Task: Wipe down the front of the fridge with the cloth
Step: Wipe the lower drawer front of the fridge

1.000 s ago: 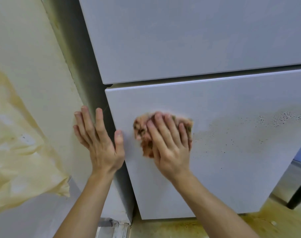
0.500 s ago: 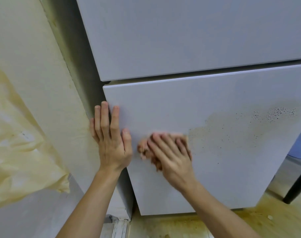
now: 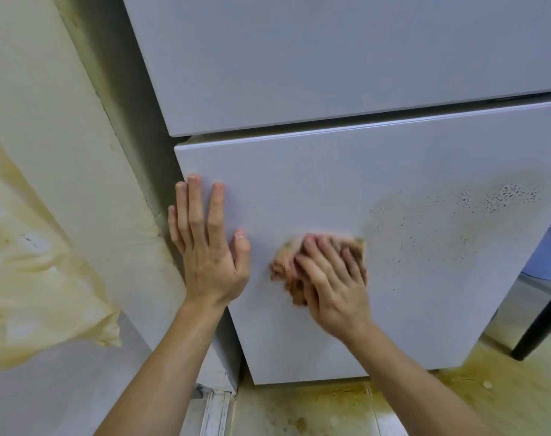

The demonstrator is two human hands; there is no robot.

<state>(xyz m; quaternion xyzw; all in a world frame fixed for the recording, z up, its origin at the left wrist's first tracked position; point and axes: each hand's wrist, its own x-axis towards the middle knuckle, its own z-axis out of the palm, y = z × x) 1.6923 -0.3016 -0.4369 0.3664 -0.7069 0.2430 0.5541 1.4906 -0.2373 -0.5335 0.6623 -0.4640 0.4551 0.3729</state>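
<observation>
Your right hand [image 3: 334,287] presses the soft cloth [image 3: 283,269] against the lower fridge door [image 3: 330,184], grip spread flat, not clenched. Your left hand [image 3: 211,256], at nine o'clock of it, rests released on the door. The limp cloth will likely bunch, so pin it under your whole palm.

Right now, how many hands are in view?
2. The left hand lies flat at the left edge of the lower door; the right hand presses the cloth against that door.

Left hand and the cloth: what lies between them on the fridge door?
Only bare white lower door; the head view shows nothing between the left hand and the cloth.
</observation>
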